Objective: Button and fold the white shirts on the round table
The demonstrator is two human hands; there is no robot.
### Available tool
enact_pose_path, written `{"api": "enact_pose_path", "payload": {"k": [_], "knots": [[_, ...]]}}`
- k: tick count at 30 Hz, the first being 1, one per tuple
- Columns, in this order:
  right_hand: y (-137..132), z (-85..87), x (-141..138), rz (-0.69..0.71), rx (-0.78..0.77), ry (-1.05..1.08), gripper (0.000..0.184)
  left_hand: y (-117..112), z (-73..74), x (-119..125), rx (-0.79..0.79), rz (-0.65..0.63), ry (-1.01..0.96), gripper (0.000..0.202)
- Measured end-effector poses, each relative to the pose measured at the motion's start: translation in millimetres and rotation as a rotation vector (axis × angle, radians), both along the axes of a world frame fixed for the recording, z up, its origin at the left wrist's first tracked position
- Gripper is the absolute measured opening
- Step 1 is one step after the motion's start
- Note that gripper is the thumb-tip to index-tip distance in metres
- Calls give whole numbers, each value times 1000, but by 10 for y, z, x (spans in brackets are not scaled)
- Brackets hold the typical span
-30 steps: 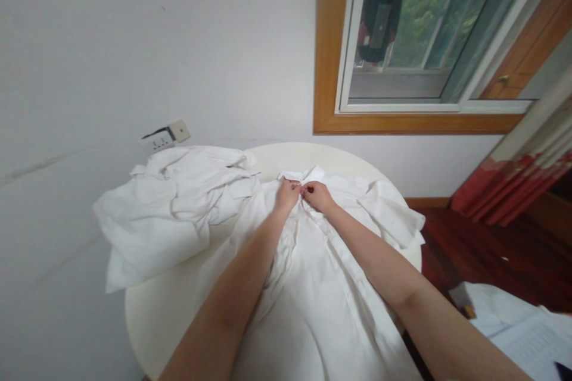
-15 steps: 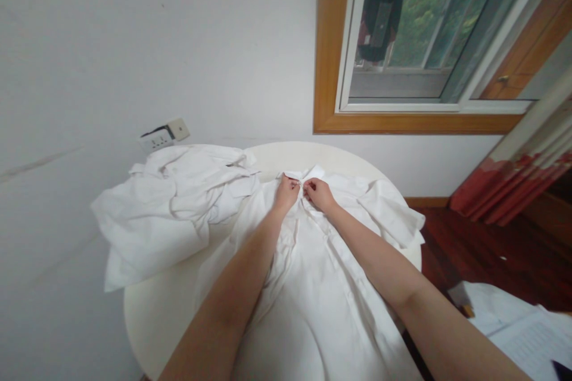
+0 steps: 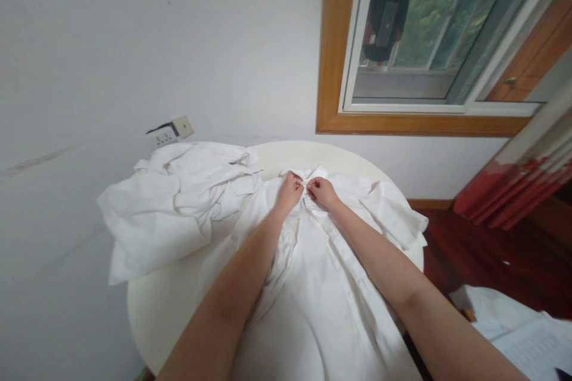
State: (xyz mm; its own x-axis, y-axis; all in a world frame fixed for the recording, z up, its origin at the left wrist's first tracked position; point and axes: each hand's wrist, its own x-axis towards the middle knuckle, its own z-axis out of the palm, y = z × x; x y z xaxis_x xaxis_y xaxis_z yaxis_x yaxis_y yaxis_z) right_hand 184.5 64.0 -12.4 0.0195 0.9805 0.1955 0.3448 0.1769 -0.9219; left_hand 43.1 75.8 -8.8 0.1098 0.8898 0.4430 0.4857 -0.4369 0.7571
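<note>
A white shirt (image 3: 313,286) lies spread front-up on a round white table (image 3: 152,321). My left hand (image 3: 290,190) and my right hand (image 3: 322,192) meet at the top of its front, just below the collar (image 3: 308,172). Both hands are closed in a pinch on the shirt's two front edges, fingertips almost touching. What lies between the fingertips is too small to see. Both forearms stretch over the shirt's body.
A second white garment (image 3: 174,202) lies crumpled on the table's left, hanging over the edge. A wall socket (image 3: 167,133) sits behind it. A wood-framed window (image 3: 429,47) is at the upper right. Red curtain (image 3: 513,184) and papers (image 3: 522,333) are at the right, over a dark wooden floor.
Both hands stay pinched at the shirt's collar area with only small finger movements. The view has shifted slightly.
</note>
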Motion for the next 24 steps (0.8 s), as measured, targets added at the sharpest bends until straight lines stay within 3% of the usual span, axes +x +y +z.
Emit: {"api": "enact_pose_path", "payload": {"k": [9,15,24], "knots": [[-36,4,2,36,72,-60,9,-21,32,16,44,3,-3,26],[-55,29,-16,52,120,-79,18,-43,68,21,88,-36,-40,27],[4,-39,0,51,183,-145,14,-126,151,-18,201,-12,238,29]]}}
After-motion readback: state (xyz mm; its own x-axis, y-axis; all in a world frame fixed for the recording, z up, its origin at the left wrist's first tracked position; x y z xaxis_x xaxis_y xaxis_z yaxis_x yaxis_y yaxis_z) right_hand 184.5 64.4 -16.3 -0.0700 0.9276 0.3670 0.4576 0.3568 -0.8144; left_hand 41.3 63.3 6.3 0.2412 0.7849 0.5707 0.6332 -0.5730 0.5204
